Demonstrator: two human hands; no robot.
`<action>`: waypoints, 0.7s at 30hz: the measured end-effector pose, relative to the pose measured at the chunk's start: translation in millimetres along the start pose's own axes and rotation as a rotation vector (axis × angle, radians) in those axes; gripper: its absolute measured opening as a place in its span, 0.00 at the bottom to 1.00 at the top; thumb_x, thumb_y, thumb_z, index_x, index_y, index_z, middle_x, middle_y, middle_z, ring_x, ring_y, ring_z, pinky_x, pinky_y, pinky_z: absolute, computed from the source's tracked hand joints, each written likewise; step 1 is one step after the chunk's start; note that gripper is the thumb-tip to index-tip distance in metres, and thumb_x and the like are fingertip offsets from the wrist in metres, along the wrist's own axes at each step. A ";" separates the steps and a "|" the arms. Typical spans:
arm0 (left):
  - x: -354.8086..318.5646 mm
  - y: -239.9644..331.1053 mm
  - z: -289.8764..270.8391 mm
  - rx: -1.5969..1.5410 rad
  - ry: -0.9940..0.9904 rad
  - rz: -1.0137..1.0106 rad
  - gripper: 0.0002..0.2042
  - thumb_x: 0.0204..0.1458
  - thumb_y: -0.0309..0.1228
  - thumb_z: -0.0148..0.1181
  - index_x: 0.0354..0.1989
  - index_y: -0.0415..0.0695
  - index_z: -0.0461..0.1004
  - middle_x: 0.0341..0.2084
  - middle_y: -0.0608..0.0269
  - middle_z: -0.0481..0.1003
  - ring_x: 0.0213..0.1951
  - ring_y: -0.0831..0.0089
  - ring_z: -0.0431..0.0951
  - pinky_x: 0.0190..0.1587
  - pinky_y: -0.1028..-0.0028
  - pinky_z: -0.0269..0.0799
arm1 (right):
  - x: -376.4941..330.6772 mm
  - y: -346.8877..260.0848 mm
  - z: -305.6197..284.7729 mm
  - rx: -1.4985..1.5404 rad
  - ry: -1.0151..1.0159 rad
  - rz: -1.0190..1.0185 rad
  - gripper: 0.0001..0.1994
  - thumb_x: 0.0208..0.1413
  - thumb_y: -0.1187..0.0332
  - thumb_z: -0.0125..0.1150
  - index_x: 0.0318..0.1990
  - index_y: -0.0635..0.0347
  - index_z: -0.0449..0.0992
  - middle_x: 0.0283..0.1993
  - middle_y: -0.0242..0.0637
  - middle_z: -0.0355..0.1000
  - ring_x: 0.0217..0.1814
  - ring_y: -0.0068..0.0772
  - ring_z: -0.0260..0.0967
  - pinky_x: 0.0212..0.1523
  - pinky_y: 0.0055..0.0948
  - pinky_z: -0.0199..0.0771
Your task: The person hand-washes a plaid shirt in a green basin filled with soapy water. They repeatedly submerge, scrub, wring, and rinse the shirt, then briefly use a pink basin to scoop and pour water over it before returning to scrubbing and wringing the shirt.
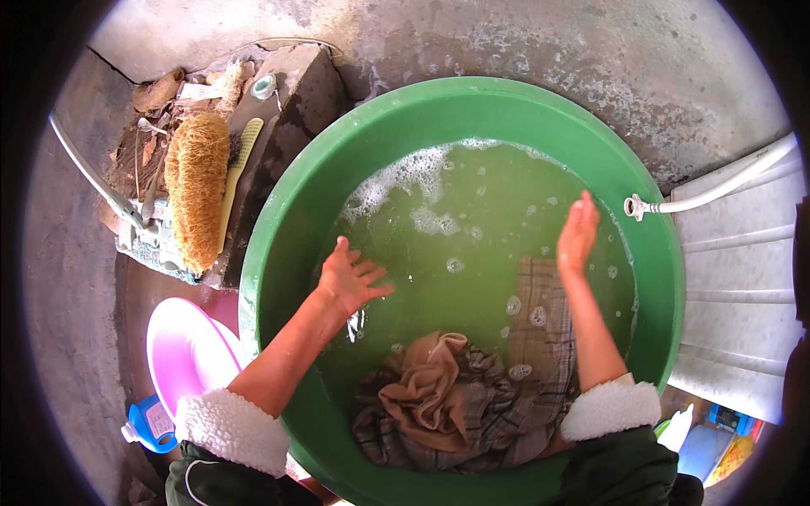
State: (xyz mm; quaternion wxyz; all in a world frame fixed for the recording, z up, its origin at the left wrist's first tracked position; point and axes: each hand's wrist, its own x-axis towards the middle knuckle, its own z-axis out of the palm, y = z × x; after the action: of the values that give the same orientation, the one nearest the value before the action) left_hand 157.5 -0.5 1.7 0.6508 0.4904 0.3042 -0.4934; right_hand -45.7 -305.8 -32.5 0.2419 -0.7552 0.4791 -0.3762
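Note:
A big round green tub (295, 190) holds cloudy, greenish water with patches of foam (405, 173). A bunched plaid and tan cloth (430, 388) lies partly above the water at the near side, and a flat plaid length of it (540, 312) stretches away under the surface. Over the left part of the water, my left hand (350, 278) has its fingers spread and holds nothing. My right hand (579, 236) is above the right side of the water, beyond the plaid cloth, fingers stretched out and empty. Both forearms come out of fluffy white cuffs.
At the left, a loofah (198, 190) and a yellow comb (240, 177) lie on a concrete block (295, 93). Below stand a pink basin (190, 346) and a blue bottle (152, 424). A white hose (717, 194) reaches over the tub's right rim.

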 end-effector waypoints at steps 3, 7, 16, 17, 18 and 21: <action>3.5 -16.4 10.2 -0.020 -0.049 -0.058 0.41 0.61 0.60 0.37 0.73 0.46 0.30 0.72 0.46 0.33 0.71 0.44 0.43 0.62 0.32 0.48 | -54.8 -30.6 31.6 0.052 -0.174 -0.024 0.25 0.68 0.59 0.38 0.65 0.67 0.59 0.67 0.55 0.56 0.69 0.53 0.53 0.69 0.43 0.51; 10.2 -26.0 32.1 -0.068 -0.077 -0.102 0.41 0.61 0.62 0.34 0.73 0.47 0.31 0.72 0.47 0.33 0.71 0.45 0.42 0.63 0.33 0.47 | -98.7 -92.4 87.0 0.251 -0.156 -0.040 0.25 0.67 0.61 0.40 0.66 0.69 0.57 0.68 0.56 0.53 0.71 0.54 0.51 0.69 0.44 0.50; -1.5 2.1 40.4 -0.302 -0.203 0.040 0.39 0.64 0.55 0.34 0.72 0.47 0.25 0.72 0.47 0.31 0.72 0.49 0.43 0.67 0.40 0.45 | -23.1 -94.3 92.4 0.440 0.017 -0.179 0.18 0.66 0.64 0.44 0.57 0.65 0.68 0.56 0.48 0.65 0.60 0.44 0.64 0.62 0.37 0.61; -4.7 2.2 33.3 -0.308 -0.156 0.026 0.39 0.64 0.56 0.35 0.72 0.46 0.27 0.72 0.47 0.32 0.71 0.49 0.43 0.67 0.40 0.47 | -5.7 -74.7 85.5 0.346 0.079 -0.108 0.17 0.66 0.63 0.45 0.54 0.65 0.70 0.52 0.47 0.67 0.56 0.43 0.66 0.59 0.38 0.64; -6.9 1.4 25.8 -0.306 -0.107 0.027 0.39 0.63 0.57 0.36 0.72 0.46 0.28 0.72 0.46 0.32 0.71 0.49 0.43 0.66 0.39 0.48 | 12.1 -54.2 79.3 0.254 0.139 -0.090 0.17 0.65 0.62 0.45 0.53 0.64 0.71 0.49 0.48 0.68 0.54 0.45 0.66 0.56 0.40 0.64; -1.5 3.3 10.3 -0.299 -0.021 0.019 0.39 0.63 0.56 0.37 0.72 0.46 0.28 0.72 0.46 0.31 0.72 0.49 0.41 0.66 0.38 0.46 | 50.3 -7.6 79.1 -0.023 0.131 0.093 0.17 0.62 0.59 0.48 0.47 0.64 0.73 0.47 0.52 0.69 0.51 0.53 0.67 0.54 0.46 0.66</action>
State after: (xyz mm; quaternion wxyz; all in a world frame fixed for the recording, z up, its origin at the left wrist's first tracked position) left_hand 159.2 -9.5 7.6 0.7244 0.3858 0.3627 -0.4415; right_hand 34.7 -347.7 -57.5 0.2185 -0.7088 0.5327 -0.4075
